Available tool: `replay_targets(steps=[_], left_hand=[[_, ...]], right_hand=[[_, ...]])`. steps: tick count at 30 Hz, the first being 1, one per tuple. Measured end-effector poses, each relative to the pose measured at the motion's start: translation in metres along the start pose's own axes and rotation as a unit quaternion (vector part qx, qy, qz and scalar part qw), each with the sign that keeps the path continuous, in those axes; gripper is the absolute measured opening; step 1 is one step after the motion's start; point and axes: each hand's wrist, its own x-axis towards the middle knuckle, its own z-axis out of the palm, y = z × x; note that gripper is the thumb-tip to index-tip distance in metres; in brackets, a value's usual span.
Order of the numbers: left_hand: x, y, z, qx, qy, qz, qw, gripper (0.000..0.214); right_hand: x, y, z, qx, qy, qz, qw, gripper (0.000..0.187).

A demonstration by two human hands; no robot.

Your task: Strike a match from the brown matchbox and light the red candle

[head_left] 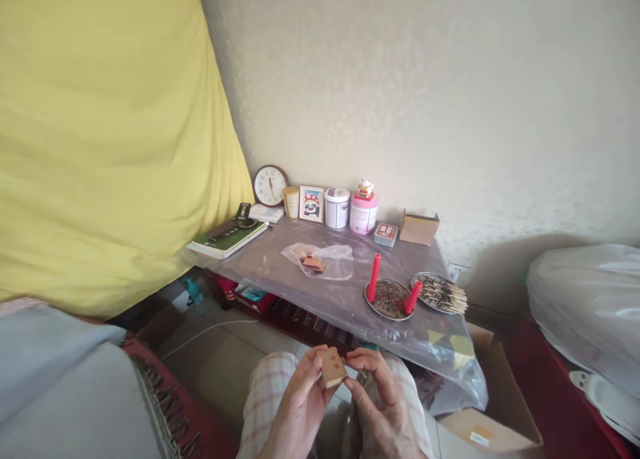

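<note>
Above my lap, my left hand (pixel 303 395) is closed around a small brown matchbox (pixel 332 367) with red print on its face. The thumb and forefinger of my right hand (pixel 377 395) pinch at the matchbox's right edge. On the low table, a clear plastic bag (pixel 337 260) has several brown matchboxes (pixel 313 264) in its opening. To the right, a tall red candle (pixel 374 277) and a short, tilted red candle (pixel 413 297) stand on a metal plate (pixel 373 307) covered with dark debris. A second plate (pixel 417 279) holds a heap of burnt and pale matchsticks (pixel 445 293).
A clock (pixel 271 185), picture frame (pixel 311 204), white tin (pixel 337 209), pink tub (pixel 364 215) and open carton (pixel 419 228) line the plastic-covered table's (pixel 270 272) back. Books (pixel 227 240) lie left. A cardboard box (pixel 493 425) stands on the floor, right.
</note>
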Motion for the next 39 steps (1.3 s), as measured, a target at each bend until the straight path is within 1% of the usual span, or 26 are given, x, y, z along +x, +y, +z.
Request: replay_targets(steps=[5,8,10,14,17,20,22,23,25,26,27,28,30,33,35,36,39], left_hand=[[0.004,-0.003,-0.005,0.077,0.015,0.044,0.996,0.023],[0.006,-0.005,-0.008,0.116,0.014,0.069,0.991,0.021],[0.006,-0.005,-0.01,0.147,0.008,0.072,0.987,0.022],[0.007,-0.009,-0.013,0.181,-0.003,0.076,0.98,0.039],[0.008,-0.012,-0.015,0.198,-0.014,0.09,0.976,0.046],[0.01,-0.013,-0.02,0.212,-0.014,0.085,0.973,0.04],[0.011,-0.012,-0.022,0.21,-0.009,0.082,0.974,0.036],[0.011,-0.011,-0.022,0.207,-0.009,0.081,0.975,0.035],[0.009,-0.007,-0.02,0.202,-0.005,0.076,0.976,0.035],[0.006,-0.004,-0.016,0.205,-0.004,0.063,0.977,0.035],[0.002,0.0,-0.012,0.202,0.012,0.056,0.978,0.032],[-0.001,0.004,-0.007,0.198,0.011,0.045,0.979,0.033],[-0.009,0.01,0.003,0.196,0.02,0.033,0.98,0.033],[-0.016,0.015,0.011,0.175,0.03,0.021,0.984,0.036],[-0.019,0.014,0.012,0.171,0.027,0.015,0.985,0.036],[-0.02,0.013,0.012,0.171,0.024,0.015,0.985,0.036],[-0.024,0.012,0.014,0.172,0.017,0.023,0.985,0.036]], right_hand=[[0.005,-0.004,-0.005,-0.015,-0.008,-0.006,1.0,0.012],[0.008,-0.008,-0.007,-0.014,-0.017,-0.016,1.0,0.009],[0.009,-0.009,-0.008,-0.01,-0.019,-0.024,0.999,0.006],[0.008,-0.003,-0.006,-0.004,-0.025,-0.022,0.999,0.004],[0.007,0.003,-0.008,0.004,-0.032,-0.001,0.999,0.005],[0.008,0.002,-0.012,0.024,-0.071,0.026,0.997,0.008],[0.01,-0.001,-0.013,0.056,-0.075,0.065,0.993,0.007],[0.01,-0.003,-0.013,0.086,-0.06,0.098,0.99,0.007],[0.012,-0.006,-0.012,0.165,-0.006,0.179,0.97,0.013],[0.014,-0.007,-0.011,0.215,0.023,0.221,0.951,0.018],[0.015,-0.008,-0.01,0.265,0.058,0.255,0.928,0.021],[0.017,-0.007,-0.01,0.314,0.089,0.281,0.903,0.024],[0.02,-0.006,-0.01,0.403,0.135,0.312,0.85,0.029],[0.021,-0.003,-0.012,0.482,0.165,0.349,0.787,0.03],[0.02,-0.002,-0.013,0.509,0.175,0.369,0.758,0.032],[0.019,-0.002,-0.013,0.517,0.178,0.376,0.748,0.032],[0.017,-0.004,-0.013,0.528,0.176,0.387,0.735,0.033]])
